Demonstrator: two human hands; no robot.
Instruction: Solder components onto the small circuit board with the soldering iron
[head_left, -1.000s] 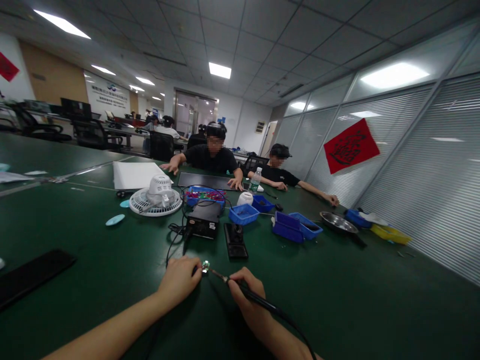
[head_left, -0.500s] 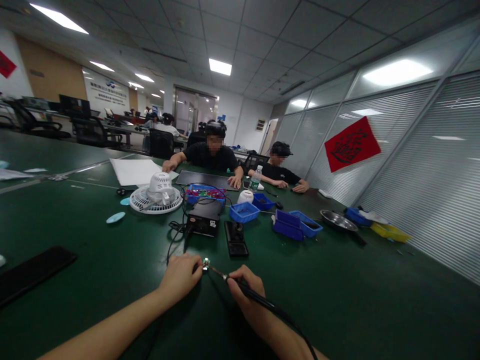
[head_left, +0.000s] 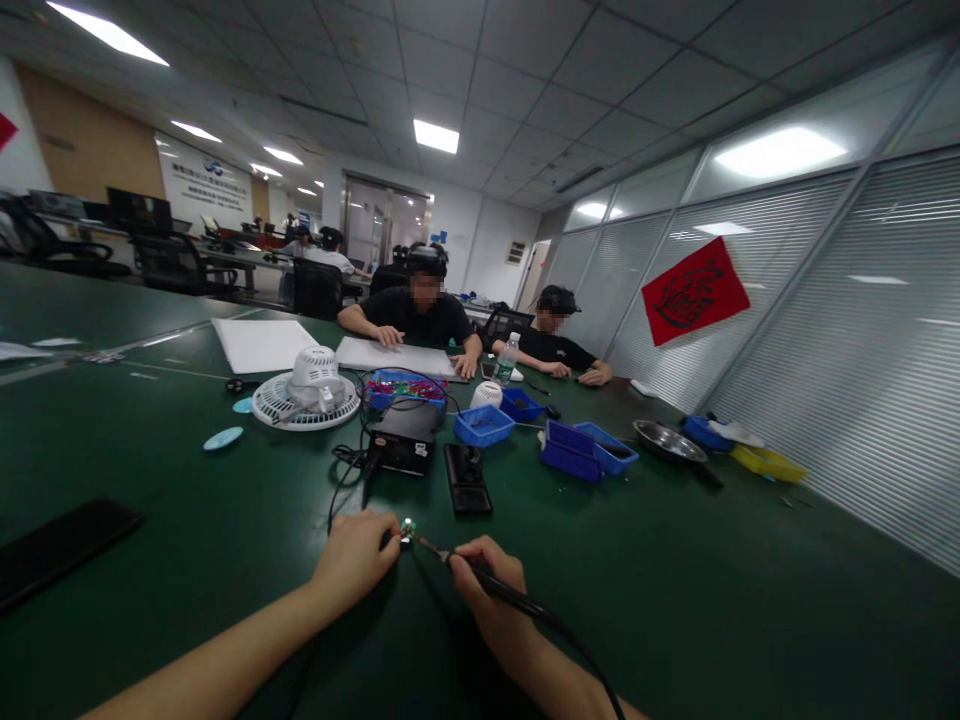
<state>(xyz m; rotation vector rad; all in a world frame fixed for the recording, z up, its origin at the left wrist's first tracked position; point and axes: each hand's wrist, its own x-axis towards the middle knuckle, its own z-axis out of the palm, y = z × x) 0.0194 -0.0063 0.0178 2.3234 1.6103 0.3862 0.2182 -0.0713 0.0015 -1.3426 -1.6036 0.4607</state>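
Observation:
My left hand rests on the green table with thumb and fingers pinched at the left edge of a small green circuit board. Like a pen, a soldering iron with a black handle lies in my right hand, fingers closed round it. Its thin tip points left and reaches the board; whether it touches is too small to tell. The iron's black cable runs down past my right wrist. Beyond my hands stand a black control box with cables and a black holder.
Past the box are a blue tray of red wires and boards, a white fan part, several blue trays and a bottle. To the right is a metal bowl; at left, a black slab. Two people sit opposite.
My hands keep nearly the same pose at the board, and the view has shifted slightly. Across the table, a person's hand moved right, and the dark flat panel before them now shows pale.

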